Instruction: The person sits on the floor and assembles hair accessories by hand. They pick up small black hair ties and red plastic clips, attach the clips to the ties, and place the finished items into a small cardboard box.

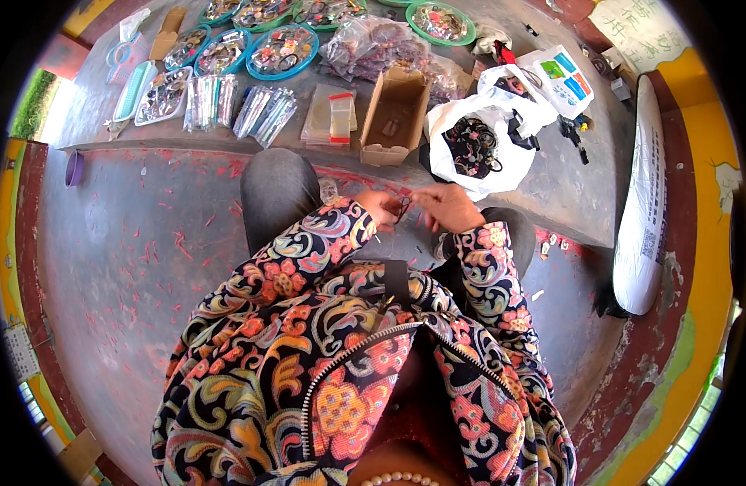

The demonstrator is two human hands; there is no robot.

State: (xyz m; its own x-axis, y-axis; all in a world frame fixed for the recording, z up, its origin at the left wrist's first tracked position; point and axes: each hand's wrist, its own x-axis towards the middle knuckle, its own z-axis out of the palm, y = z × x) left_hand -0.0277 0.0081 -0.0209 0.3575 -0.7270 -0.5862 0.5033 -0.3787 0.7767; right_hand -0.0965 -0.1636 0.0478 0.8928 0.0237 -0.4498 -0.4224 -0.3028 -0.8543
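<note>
Grey concrete (569, 193) held a white bag (503, 173) of dark bands (470, 147), far right; my left hand (378, 210) and right hand (452, 208), both curled nearly closed, pinched a dark loop (404, 208).

The dark item (403, 209) between the person's fingers (428, 197) is too small to identify; a beaded necklace (398, 476) is cut off at the near edge.

hands (376, 209) (449, 207): 2 | blue baskets (282, 76): 3 | purple tub (75, 168): 1 | white bag (504, 172) of black loops (471, 147): 1
</note>
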